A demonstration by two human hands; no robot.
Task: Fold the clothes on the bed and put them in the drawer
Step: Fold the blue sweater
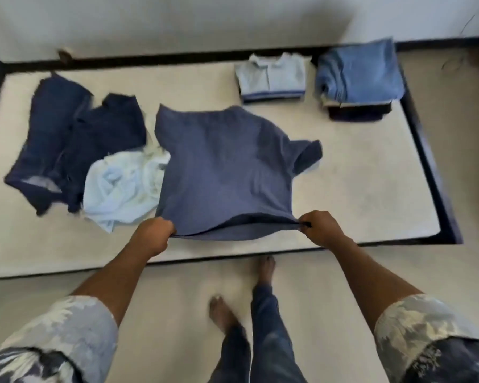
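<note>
Left hand [156, 233] and right hand [317, 228] pinch the hem of the blue T-shirt [224, 167], spread on the bed [357, 189]. Folded stacks [357, 76] lie beyond the right grip; unfolded clothes [75, 150] remain beside the left.

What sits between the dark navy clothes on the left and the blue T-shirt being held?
Head view: a crumpled pale-blue garment lies between the dark navy clothes and the blue T-shirt, touching both.

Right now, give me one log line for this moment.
shirt: blue, spread on bed, unfolded | left hand: grips hem | right hand: grips hem | pile: unfolded, left of shirt | stacks: two folded, far right
</note>
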